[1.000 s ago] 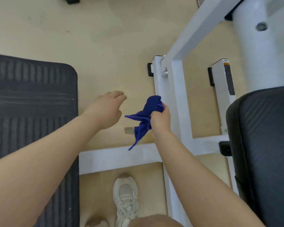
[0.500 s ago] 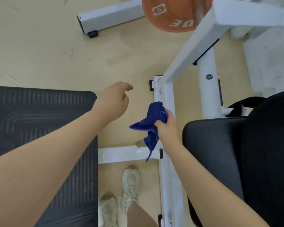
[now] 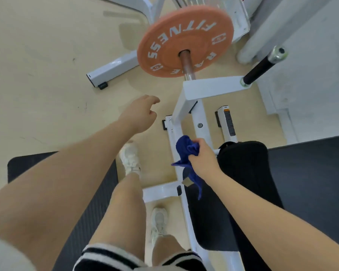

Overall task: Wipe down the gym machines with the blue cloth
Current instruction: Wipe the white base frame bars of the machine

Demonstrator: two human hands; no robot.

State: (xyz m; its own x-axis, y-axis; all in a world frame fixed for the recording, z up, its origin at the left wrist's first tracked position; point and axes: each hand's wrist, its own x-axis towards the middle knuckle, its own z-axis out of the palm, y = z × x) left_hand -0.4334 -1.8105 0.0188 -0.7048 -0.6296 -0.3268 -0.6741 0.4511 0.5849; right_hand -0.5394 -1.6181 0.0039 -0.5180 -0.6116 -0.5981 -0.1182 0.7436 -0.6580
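Note:
My right hand (image 3: 205, 156) grips a bunched blue cloth (image 3: 185, 148), whose loose tail hangs down over the white frame (image 3: 177, 133) of a gym machine. The cloth is held in the air just left of the machine's black seat pad (image 3: 245, 173). My left hand (image 3: 140, 115) hovers over the floor to the left of the frame, fingers loosely curled, holding nothing. An orange weight plate (image 3: 184, 41) sits on the machine's bar ahead of both hands.
A black floor mat (image 3: 27, 165) lies at the left and another dark mat (image 3: 311, 173) at the right. A second white machine foot (image 3: 114, 70) stands on the beige floor ahead. My legs and white shoes (image 3: 130, 157) are beside the frame.
The view has lifted, bringing the whole orange plate and bar into sight. I have stepped forward alongside the frame. My right hand still holds the cloth; my left hand stays free.

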